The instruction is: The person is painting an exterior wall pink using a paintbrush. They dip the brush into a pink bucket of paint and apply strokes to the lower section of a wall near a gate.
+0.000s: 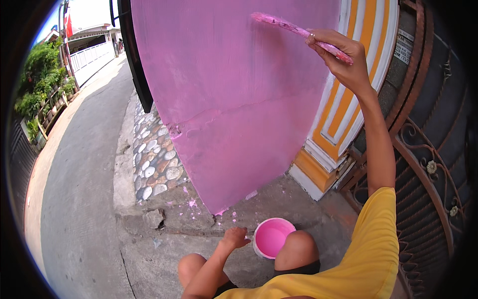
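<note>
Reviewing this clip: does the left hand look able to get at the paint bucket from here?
Probably yes: the left hand is just left of the bucket, with nothing visible between them. The right knee overlaps only the bucket's far side.

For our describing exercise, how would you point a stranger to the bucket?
Find the pink wall and follow it down to the concrete. The bucket stands there between the left hand and right knee, set apart by its round rim and bright pink paint.
</note>
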`<state>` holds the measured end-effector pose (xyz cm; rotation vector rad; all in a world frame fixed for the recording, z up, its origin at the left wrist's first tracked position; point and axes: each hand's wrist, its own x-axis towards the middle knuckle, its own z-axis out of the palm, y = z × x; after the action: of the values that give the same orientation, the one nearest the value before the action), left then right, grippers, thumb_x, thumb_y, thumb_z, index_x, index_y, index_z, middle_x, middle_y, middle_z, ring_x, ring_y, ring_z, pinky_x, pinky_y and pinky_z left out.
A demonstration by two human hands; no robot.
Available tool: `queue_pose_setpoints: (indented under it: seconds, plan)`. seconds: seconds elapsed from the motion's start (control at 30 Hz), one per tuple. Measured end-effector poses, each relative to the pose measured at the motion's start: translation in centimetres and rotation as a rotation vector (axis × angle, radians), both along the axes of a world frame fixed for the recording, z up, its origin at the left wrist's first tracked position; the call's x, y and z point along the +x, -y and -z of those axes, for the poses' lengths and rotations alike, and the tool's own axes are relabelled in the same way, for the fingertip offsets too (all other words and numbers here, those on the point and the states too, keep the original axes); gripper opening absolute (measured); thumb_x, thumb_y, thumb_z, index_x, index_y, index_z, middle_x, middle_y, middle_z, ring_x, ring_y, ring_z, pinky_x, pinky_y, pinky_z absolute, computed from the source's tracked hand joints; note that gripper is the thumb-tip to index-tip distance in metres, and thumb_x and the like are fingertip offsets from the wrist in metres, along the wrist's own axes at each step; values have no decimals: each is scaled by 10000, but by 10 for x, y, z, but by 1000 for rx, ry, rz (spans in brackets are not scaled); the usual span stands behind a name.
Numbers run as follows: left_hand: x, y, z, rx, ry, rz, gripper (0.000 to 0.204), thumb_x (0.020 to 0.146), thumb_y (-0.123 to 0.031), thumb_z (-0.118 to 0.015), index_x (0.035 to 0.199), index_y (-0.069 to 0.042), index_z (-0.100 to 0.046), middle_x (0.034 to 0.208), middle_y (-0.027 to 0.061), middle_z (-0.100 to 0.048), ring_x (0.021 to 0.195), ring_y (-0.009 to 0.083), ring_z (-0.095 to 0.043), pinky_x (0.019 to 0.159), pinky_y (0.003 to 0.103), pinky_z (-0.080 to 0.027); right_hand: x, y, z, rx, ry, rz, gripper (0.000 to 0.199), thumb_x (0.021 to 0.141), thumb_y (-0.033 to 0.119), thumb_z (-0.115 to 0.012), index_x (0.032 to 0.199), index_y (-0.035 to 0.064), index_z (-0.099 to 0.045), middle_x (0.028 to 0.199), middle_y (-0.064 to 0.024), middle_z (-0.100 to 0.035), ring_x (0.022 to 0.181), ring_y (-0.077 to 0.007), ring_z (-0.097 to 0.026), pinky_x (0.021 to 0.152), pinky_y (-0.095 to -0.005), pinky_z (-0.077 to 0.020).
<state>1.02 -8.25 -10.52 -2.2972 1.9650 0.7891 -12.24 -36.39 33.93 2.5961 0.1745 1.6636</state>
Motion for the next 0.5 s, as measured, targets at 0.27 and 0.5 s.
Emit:
queue_pose_setpoints:
  seconds: [0.27, 0.5]
  plan:
    - [4, -4, -4, -3, -32, -5, 483, 815, -450, -654, 1090, -56, -600, 1012, 157, -667, 1000, 327, -632, 825, 430, -510, 2, 12, 41, 345, -677, 96, 167, 786, 39, -714, 953, 34, -715, 892, -83, -715, 863, -185, -677, 793, -309, -540]
    - [3, 1, -3, 56, -11, -22, 518, 817, -461, -651, 1122, -48, -579, 1022, 164, -664, 1007, 333, -629, 840, 438, -507, -19, 59, -19, 88, 40, -8, 187, 874, 55, -656, 1056, 58, -698, 925, -6, -703, 706, -63, -606, 562, -190, -463]
